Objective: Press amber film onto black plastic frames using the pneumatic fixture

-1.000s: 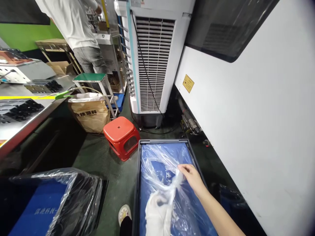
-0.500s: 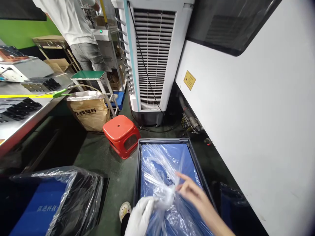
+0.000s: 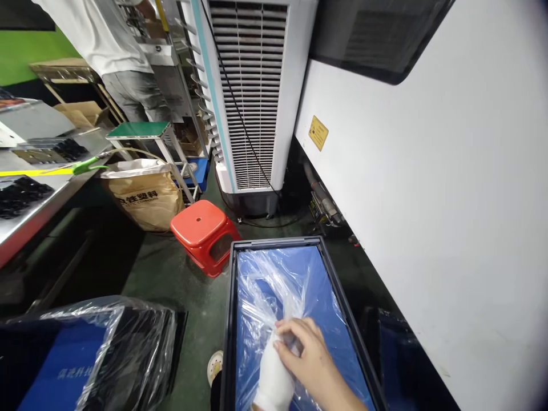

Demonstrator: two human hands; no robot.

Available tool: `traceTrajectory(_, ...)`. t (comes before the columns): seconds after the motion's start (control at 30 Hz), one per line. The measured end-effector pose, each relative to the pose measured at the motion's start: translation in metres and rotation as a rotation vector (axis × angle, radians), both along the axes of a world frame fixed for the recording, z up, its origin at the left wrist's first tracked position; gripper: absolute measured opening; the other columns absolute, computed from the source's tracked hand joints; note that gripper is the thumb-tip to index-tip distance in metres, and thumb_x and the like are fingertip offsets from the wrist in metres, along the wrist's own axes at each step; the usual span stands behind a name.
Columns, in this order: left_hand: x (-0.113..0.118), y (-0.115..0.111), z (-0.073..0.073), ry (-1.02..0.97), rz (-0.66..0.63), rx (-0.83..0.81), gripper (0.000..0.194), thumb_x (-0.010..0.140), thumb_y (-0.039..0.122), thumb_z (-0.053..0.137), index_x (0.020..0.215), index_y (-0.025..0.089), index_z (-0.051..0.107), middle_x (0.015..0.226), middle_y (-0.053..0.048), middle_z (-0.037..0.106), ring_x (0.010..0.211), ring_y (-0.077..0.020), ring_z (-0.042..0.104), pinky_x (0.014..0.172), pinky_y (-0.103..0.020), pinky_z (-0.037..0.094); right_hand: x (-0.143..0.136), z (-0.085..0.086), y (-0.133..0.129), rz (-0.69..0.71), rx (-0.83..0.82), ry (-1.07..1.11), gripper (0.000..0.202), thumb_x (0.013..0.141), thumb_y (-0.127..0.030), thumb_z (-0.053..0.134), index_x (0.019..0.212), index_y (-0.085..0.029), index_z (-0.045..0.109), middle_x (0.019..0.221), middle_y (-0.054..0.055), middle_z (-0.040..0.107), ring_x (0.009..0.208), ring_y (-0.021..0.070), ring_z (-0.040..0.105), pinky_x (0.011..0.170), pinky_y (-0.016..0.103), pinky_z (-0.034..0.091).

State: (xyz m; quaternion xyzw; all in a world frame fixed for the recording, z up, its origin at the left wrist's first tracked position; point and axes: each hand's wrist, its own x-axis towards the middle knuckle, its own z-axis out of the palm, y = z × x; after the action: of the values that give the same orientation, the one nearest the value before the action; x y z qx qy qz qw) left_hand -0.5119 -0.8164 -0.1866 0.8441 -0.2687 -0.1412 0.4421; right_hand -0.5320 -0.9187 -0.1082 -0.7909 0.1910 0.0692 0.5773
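Observation:
A dark crate [image 3: 229, 319] stands below me with a blue sheet [image 3: 327, 314] in it. Over the sheet lies a clear plastic bag [image 3: 268, 279], its film drawn together into creases towards my hands. My left hand [image 3: 274, 374], in a white glove, is closed at the gathered film; its fingertips are partly hidden. Bare and curled, my right hand [image 3: 308, 354] lies across the left one's fingers, thumb and fingers closed around the bunched plastic there.
A red stool [image 3: 199, 222] stands just beyond the crate, before a tall air cooler [image 3: 252, 103]. At left is another plastic-covered crate [image 3: 141, 342]. A white machine panel [image 3: 406, 200] slopes along the right. A person in a white shirt [image 3: 109, 40] stands far left, near a paper sack [image 3: 145, 197].
My right hand has moved left and down from the film's side onto my left hand. The left hand has turned more upright at the gathered plastic. The view has shifted slightly.

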Motion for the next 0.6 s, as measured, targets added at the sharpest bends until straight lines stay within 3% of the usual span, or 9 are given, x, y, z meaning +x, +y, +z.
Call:
traceTrajectory(0.07,0.011,-0.001,0.007,0.057,0.043,-0.029,0.029,0.095,0.022,0.044,0.116,0.018,0.063,0.107,-0.011,0.072,0.101,-0.0223,0.068,0.09,-0.041,0.056,0.005,0.002,-0.009,-0.043,0.045,0.053,0.025,0.075,-0.039,0.068,0.097,-0.028,0.074,0.108,0.007,0.073,0.111,0.0337,0.057,0.106,0.054,0.034)
traceTrajectory(0.17,0.025,0.0,0.021,0.291,0.049,-0.201,0.038,0.098,0.034,0.035,0.112,0.017,0.067,0.106,-0.011,0.073,0.101,-0.0226,0.068,0.093,-0.04,0.053,0.009,-0.002,-0.021,-0.134,0.211,0.094,0.053,0.084,-0.059,0.052,0.121,-0.023,0.066,0.109,0.009,0.074,0.114,0.03,0.062,0.105,0.047,0.042)
traceTrajectory(0.3,0.026,0.001,0.024,0.684,0.089,-0.485,0.04,0.093,0.046,0.044,0.098,0.018,0.071,0.088,-0.005,0.075,0.08,-0.0182,0.068,0.086,-0.035,0.055,-0.007,-0.022,-0.014,-0.445,0.542,0.069,0.086,0.075,-0.059,0.07,0.145,-0.021,0.038,0.111,0.008,0.075,0.118,0.0261,0.062,0.109,0.042,0.042)
traceTrajectory(0.37,0.022,0.002,0.018,0.784,0.149,-0.52,0.04,0.088,0.05,0.052,0.095,0.016,0.071,0.085,-0.005,0.075,0.08,-0.0184,0.068,0.087,-0.036,0.054,-0.023,-0.037,-0.005,-0.571,0.586,0.047,0.082,0.07,-0.058,0.075,0.139,-0.024,0.048,0.116,0.007,0.073,0.121,0.026,0.06,0.109,0.04,0.043)
traceTrajectory(0.43,0.019,0.003,0.01,0.765,0.182,-0.465,0.048,0.082,0.057,0.058,0.095,0.013,0.071,0.086,-0.008,0.075,0.082,-0.0206,0.07,0.084,-0.036,0.055,-0.042,-0.052,0.001,-0.6,0.525,0.054,0.066,0.067,-0.061,0.076,0.121,-0.024,0.064,0.119,0.008,0.072,0.121,0.0289,0.06,0.107,0.039,0.047)
traceTrajectory(0.5,0.019,0.007,0.007,0.682,0.203,-0.386,0.051,0.076,0.06,0.062,0.088,0.012,0.071,0.084,-0.011,0.076,0.079,-0.0223,0.07,0.077,-0.035,0.056,-0.059,-0.061,-0.002,-0.523,0.374,0.081,0.058,0.067,-0.063,0.074,0.108,-0.023,0.072,0.122,0.011,0.07,0.116,0.0328,0.062,0.099,0.04,0.053)
traceTrajectory(0.6,0.026,0.015,0.015,0.464,0.205,-0.224,0.031,0.075,0.045,0.069,0.067,0.015,0.066,0.075,-0.009,0.074,0.072,-0.0213,0.069,0.073,-0.034,0.055,-0.072,-0.054,-0.018,-0.37,0.034,0.107,0.057,0.077,-0.064,0.063,0.116,-0.023,0.07,0.121,0.015,0.065,0.104,0.0341,0.066,0.085,0.043,0.06)
